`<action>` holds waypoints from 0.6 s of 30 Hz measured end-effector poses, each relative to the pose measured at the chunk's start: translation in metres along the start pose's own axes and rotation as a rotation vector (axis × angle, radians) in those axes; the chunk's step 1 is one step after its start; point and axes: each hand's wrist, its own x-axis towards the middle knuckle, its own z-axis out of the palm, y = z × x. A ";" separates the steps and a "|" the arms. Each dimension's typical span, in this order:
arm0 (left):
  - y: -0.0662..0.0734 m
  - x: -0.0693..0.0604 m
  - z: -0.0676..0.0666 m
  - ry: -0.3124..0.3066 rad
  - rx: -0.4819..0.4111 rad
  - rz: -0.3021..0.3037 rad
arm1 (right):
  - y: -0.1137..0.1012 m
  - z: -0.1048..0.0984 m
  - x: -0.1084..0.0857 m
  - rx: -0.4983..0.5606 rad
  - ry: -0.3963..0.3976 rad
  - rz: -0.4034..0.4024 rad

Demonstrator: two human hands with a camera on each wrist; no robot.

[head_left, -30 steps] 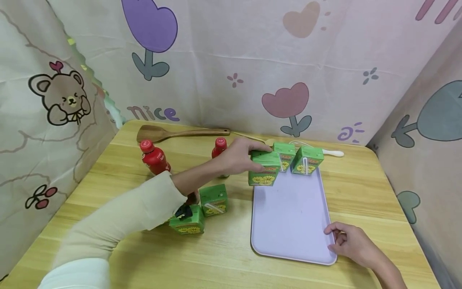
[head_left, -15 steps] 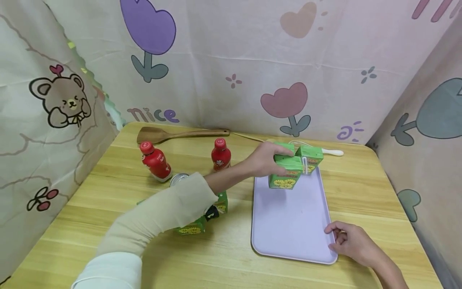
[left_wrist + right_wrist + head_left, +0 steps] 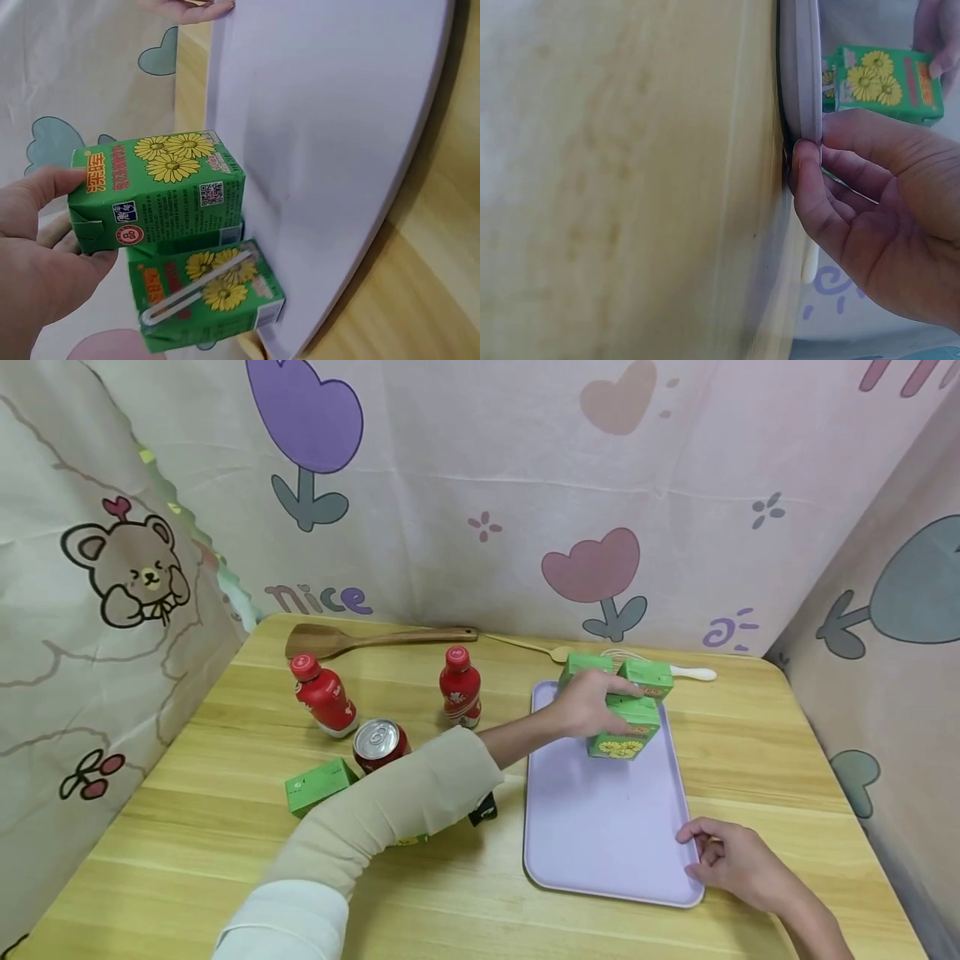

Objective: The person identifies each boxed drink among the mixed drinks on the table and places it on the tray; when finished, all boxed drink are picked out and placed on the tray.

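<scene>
My left hand [image 3: 595,703] grips a green drink carton [image 3: 624,745] with yellow flowers by its upper end, over the far part of a lilac tray [image 3: 600,835]. Just behind it on the tray stand two more green cartons, one at the left [image 3: 587,665] and one at the right [image 3: 647,675]. In the left wrist view, the held carton [image 3: 161,187] is close beside a carton with a white straw [image 3: 214,292]. At the tray's near right corner, my right hand [image 3: 731,860] pinches the rim between thumb and fingers, as the right wrist view confirms with the tray edge [image 3: 804,75].
Left of the tray stand two red bottles [image 3: 326,697] [image 3: 460,689], a red can [image 3: 379,743] and a green carton [image 3: 321,785]. My left sleeve hides other cartons there. A wooden spatula [image 3: 375,639], a thin spoon [image 3: 558,653] and a white-handled whisk [image 3: 693,673] lie along the back.
My left hand has carried its carton rightward across the tray, in front of the two standing cartons. The can and a left-hand carton have come into sight. My right hand stays at the rim.
</scene>
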 end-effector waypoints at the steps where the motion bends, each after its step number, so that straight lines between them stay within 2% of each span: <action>1: 0.000 0.002 0.003 -0.002 -0.001 0.002 | 0.000 0.000 0.000 -0.003 0.000 -0.001; 6: 0.000 0.008 0.013 -0.023 0.013 0.031 | 0.001 -0.001 0.000 -0.002 -0.008 -0.013; 18: -0.005 0.020 0.033 -0.018 0.037 0.014 | 0.001 -0.001 0.001 0.002 -0.011 -0.004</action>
